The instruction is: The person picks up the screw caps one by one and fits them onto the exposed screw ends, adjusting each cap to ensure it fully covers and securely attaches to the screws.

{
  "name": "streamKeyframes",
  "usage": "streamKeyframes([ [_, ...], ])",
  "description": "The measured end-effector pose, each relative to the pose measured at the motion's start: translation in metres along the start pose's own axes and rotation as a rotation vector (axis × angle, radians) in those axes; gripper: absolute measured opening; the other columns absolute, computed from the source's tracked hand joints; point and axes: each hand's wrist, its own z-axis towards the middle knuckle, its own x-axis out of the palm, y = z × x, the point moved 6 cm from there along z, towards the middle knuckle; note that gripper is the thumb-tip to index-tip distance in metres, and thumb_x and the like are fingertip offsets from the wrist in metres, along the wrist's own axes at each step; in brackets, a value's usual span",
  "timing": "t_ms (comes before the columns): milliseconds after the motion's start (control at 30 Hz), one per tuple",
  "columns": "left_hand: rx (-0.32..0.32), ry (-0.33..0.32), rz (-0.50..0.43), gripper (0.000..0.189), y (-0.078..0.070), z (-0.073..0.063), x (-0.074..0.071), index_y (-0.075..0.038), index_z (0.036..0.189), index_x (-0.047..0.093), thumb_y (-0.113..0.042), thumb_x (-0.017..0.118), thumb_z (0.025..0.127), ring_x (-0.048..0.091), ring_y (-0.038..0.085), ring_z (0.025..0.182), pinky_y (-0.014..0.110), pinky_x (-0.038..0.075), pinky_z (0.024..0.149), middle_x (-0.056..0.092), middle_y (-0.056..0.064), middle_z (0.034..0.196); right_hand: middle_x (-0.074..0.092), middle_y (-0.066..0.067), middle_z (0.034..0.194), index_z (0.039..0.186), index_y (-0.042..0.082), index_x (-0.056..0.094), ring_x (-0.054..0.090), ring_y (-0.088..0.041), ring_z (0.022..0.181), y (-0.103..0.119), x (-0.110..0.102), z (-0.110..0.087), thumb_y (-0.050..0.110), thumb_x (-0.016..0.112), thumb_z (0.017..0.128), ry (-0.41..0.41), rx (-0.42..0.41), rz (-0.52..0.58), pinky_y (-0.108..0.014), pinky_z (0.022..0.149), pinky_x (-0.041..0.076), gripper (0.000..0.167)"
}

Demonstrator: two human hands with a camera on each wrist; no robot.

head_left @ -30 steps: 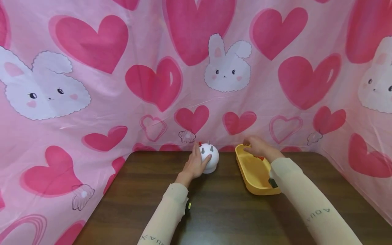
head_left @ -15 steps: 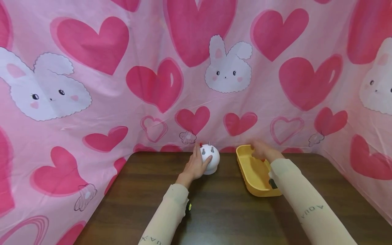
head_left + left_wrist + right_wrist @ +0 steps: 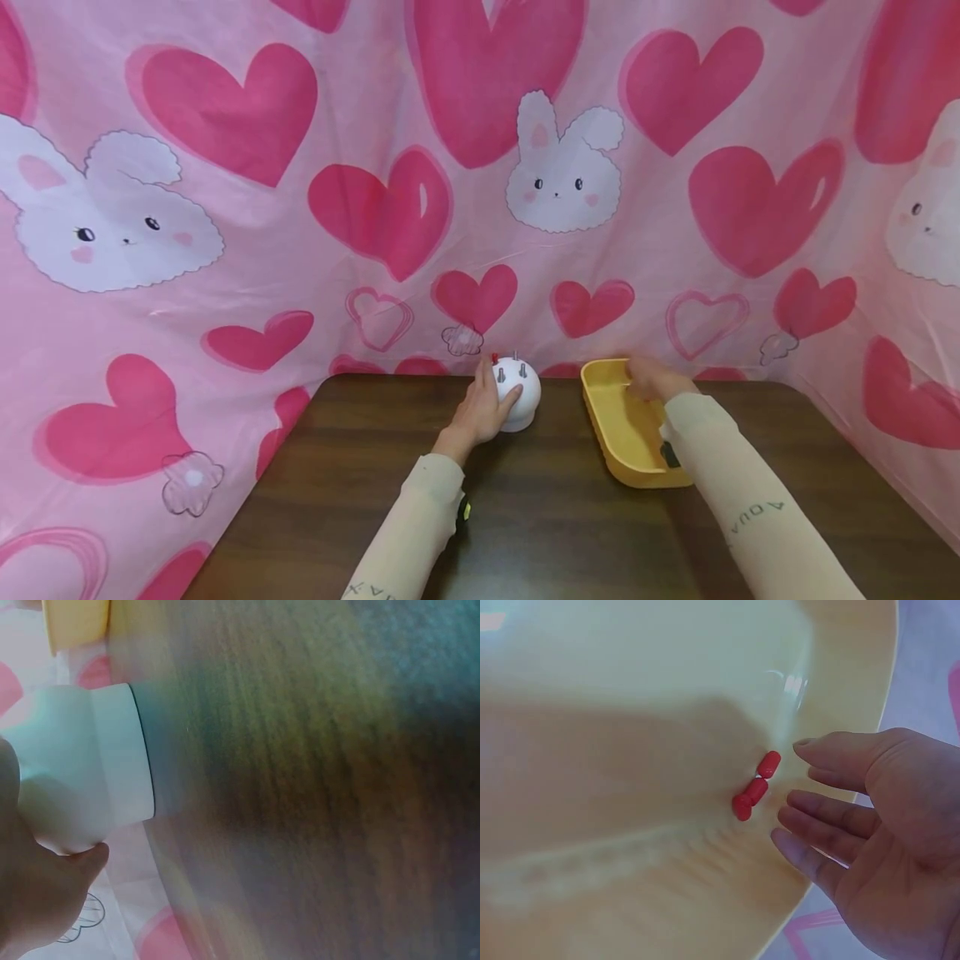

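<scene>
Though faint, perhaps "AQUA"-sleeved right hand (image 3: pixel 660 380)

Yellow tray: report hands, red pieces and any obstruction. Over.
Left hand grips white globe. Right hand at yellow tray, nothing seen in grasp. Three red pieces inside tray, apart from right hand; no obstruction seen between.

I'm holding the white ball (image 3: pixel 528 395) upright: flat base (image 3: pixel 124 754), three metal pegs (image 3: pixel 522 371) plus a red piece (image 3: pixel 495 358) up top. Yellow tray (image 3: pixel 624 427) to its right, three small red capsules (image 3: pixel 757 791) bunched inside.
</scene>
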Motion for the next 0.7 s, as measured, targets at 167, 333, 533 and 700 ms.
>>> streamKeyframes([
  [167,0.016,-0.017,0.000,0.098,-0.0020,-0.0012,-0.0011,-0.010,0.164,0.000,-0.057,0.056,0.098,0.037,0.039,0.143,0.063,0.039,0.111,0.015,0.014,0.167,0.053,-0.008,0.074,0.083,-0.003,0.061,0.051,-0.025,0.071,-0.0039,0.0040,-0.0004,0.001,0.066,0.087,0.012,0.034,-0.032,-0.036,0.068,0.047,0.008],
  [333,0.045,-0.036,0.030,0.094,-0.0059,-0.0039,-0.0031,-0.005,0.163,0.005,-0.056,0.053,0.100,0.039,0.041,0.141,0.062,0.040,0.110,0.017,0.017,0.167,0.051,-0.009,0.075,0.083,0.001,0.058,0.050,-0.026,0.073,-0.0085,0.0077,-0.0002,0.004,0.063,0.090,0.037,0.081,-0.039,-0.037,0.069,0.045,0.009],
  [533,0.054,-0.046,0.046,0.092,-0.0067,-0.0048,-0.0029,-0.004,0.162,0.007,-0.057,0.051,0.101,0.039,0.041,0.141,0.061,0.041,0.109,0.017,0.018,0.167,0.051,-0.010,0.076,0.081,0.001,0.056,0.049,-0.027,0.074,-0.0098,0.0091,0.0004,0.005,0.063,0.091,0.037,0.098,-0.054,-0.039,0.071,0.046,0.013],
  [700,0.050,-0.051,0.046,0.092,-0.0063,-0.0045,-0.0030,-0.004,0.163,0.008,-0.058,0.050,0.101,0.040,0.042,0.140,0.062,0.041,0.109,0.017,0.018,0.167,0.049,-0.008,0.074,0.082,0.002,0.058,0.049,-0.024,0.070,-0.0085,0.0096,-0.0009,0.004,0.062,0.091,0.035,0.117,-0.023,-0.033,0.065,0.043,0.010],
])
